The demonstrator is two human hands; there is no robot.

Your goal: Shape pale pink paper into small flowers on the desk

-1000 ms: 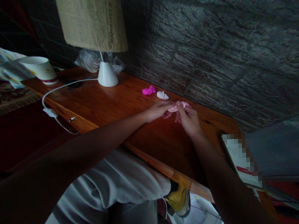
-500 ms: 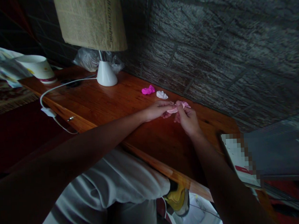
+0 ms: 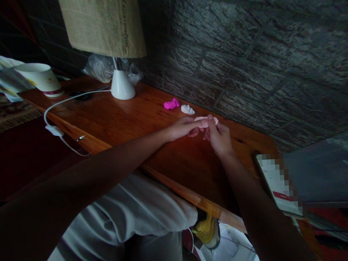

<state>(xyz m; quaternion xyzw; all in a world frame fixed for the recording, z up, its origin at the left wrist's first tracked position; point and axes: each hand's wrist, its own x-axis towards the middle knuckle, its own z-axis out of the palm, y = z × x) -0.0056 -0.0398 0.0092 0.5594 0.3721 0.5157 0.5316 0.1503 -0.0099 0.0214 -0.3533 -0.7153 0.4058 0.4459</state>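
Observation:
A soft, pale pink piece of modelling clay is stretched between my two hands above the table. My left hand pinches its near-left part, thumb lying along the top. On the other side, my right hand grips the clay with thumb and bent fingers. Parts of the piece are covered by my fingers. Just beyond my left hand, a bright magenta lump of clay and a white lump of clay lie on the tabletop, apart from each other.
The wooden table runs along a stone-block wall. A lamp with a newsprint shade, a plastic bag and a paper cup stand to the left. A white cord crosses there. A flat, partly blurred-out object lies at right.
Both hands stay on the pink clay, and its shape between the fingers has altered, with less showing past my right thumb. The view has shifted slightly.

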